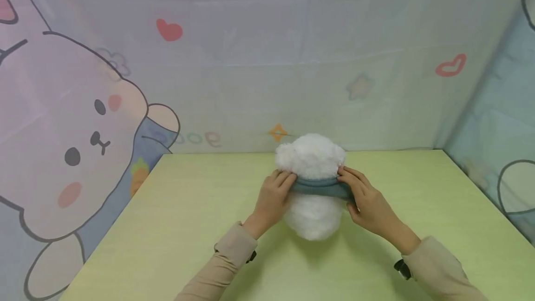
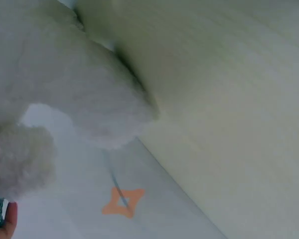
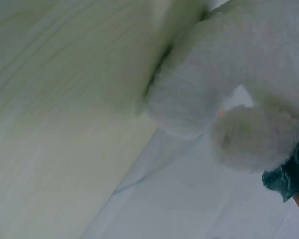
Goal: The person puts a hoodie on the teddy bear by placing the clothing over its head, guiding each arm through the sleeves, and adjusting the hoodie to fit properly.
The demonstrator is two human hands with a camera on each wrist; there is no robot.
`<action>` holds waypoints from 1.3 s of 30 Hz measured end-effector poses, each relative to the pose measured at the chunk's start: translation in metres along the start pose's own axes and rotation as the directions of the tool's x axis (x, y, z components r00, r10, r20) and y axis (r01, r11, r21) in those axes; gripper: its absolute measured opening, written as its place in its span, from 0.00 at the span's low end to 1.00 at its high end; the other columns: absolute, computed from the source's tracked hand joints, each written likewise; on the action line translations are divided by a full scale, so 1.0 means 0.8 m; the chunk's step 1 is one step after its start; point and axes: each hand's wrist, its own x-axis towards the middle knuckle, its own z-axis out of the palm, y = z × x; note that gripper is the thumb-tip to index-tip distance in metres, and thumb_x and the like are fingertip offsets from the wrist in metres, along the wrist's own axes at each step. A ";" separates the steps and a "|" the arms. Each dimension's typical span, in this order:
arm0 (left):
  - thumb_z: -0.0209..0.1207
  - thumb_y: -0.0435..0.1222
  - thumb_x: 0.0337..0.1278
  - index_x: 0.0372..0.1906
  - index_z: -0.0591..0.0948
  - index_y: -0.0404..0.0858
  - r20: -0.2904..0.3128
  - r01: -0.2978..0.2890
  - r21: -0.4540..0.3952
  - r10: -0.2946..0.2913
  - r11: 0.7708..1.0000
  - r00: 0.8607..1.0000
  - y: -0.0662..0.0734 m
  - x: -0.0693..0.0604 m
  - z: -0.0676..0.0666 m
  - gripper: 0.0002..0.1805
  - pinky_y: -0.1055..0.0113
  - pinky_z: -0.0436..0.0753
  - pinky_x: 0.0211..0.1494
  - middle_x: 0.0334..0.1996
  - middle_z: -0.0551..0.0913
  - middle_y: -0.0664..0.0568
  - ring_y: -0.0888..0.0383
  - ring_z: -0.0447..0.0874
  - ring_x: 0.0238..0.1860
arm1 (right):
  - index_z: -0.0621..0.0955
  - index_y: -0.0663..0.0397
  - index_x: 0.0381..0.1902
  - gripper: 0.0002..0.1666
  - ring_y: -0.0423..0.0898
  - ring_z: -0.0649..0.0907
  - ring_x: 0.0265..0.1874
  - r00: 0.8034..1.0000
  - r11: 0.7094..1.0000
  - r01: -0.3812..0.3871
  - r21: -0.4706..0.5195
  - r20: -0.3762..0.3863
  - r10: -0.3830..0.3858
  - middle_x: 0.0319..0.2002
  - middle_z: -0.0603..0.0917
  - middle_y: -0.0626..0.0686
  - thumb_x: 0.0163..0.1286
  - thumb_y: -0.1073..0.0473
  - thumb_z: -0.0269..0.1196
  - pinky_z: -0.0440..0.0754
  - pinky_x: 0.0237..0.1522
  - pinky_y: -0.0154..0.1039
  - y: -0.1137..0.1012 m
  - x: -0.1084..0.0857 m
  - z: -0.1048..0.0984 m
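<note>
Left fingers point(image 1: 283, 181) and right fingers point(image 1: 353, 182) curl toward each other, sleeved forearms point(image 1: 223, 260) reaching forward.

You've got a plush point(image 1: 312, 156) with soft, fluffy, matt pile; the band point(image 1: 321, 187) is ribbed knit, coarse and matt in your right wrist view. Your sleeves point(image 1: 236, 244) look like matt woven cloth. Table point(image 1: 188, 208): smooth, low sheen, faintly streaked. Backdrop point(image 1: 267, 59): thin printed sheet, creased, slight sheen, fabric or plastic unclear.

My left fingers point(image 1: 287, 181) and right fingers point(image 1: 354, 181) hold a teal ribbed knit band point(image 1: 321, 187) across the middle of a fluffy white plush toy point(image 1: 314, 217). Beneath the toy lies a pale yellow-green desk point(image 1: 179, 226); behind the toy, a pastel cartoon-printed cloth point(image 1: 267, 68).
</note>
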 end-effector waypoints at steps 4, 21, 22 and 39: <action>0.63 0.27 0.42 0.43 0.77 0.42 0.048 -0.105 0.133 0.099 0.986 0.994 -0.011 -0.011 0.004 0.18 0.67 0.73 0.35 0.40 0.80 0.54 0.55 0.75 0.44 | 0.73 0.62 0.44 0.16 0.59 0.64 0.61 0.994 0.994 0.085 -0.075 0.078 -0.079 0.60 0.67 0.64 0.60 0.65 0.44 0.75 0.34 0.43 0.007 -0.013 -0.001; 0.65 0.42 0.43 0.40 0.74 0.46 0.044 -0.245 0.085 0.242 0.966 0.969 0.002 -0.022 -0.002 0.17 0.58 0.73 0.41 0.41 0.77 0.48 0.52 0.73 0.44 | 0.63 0.61 0.52 0.31 0.28 0.77 0.39 0.880 0.738 -0.431 0.519 0.062 0.470 0.52 0.66 0.56 0.53 0.73 0.62 0.74 0.37 0.26 -0.010 0.003 -0.013; 0.66 0.44 0.40 0.39 0.73 0.46 0.015 -0.236 0.118 0.236 0.964 0.972 0.004 -0.020 -0.001 0.19 0.57 0.72 0.42 0.40 0.76 0.48 0.51 0.73 0.43 | 0.60 0.59 0.56 0.36 0.29 0.78 0.36 0.862 0.726 -0.479 0.493 0.107 0.496 0.54 0.63 0.55 0.52 0.71 0.64 0.74 0.36 0.29 -0.011 0.006 -0.014; 0.38 0.31 0.66 0.33 0.76 0.44 -0.136 -0.375 0.388 0.454 0.842 0.881 0.029 -0.007 -0.018 0.15 0.55 0.67 0.41 0.30 0.80 0.56 0.58 0.74 0.36 | 0.66 0.52 0.59 0.46 0.42 0.70 0.34 0.941 0.925 -0.319 0.207 -0.045 0.334 0.42 0.71 0.57 0.40 0.59 0.73 0.71 0.31 0.38 -0.010 0.031 0.005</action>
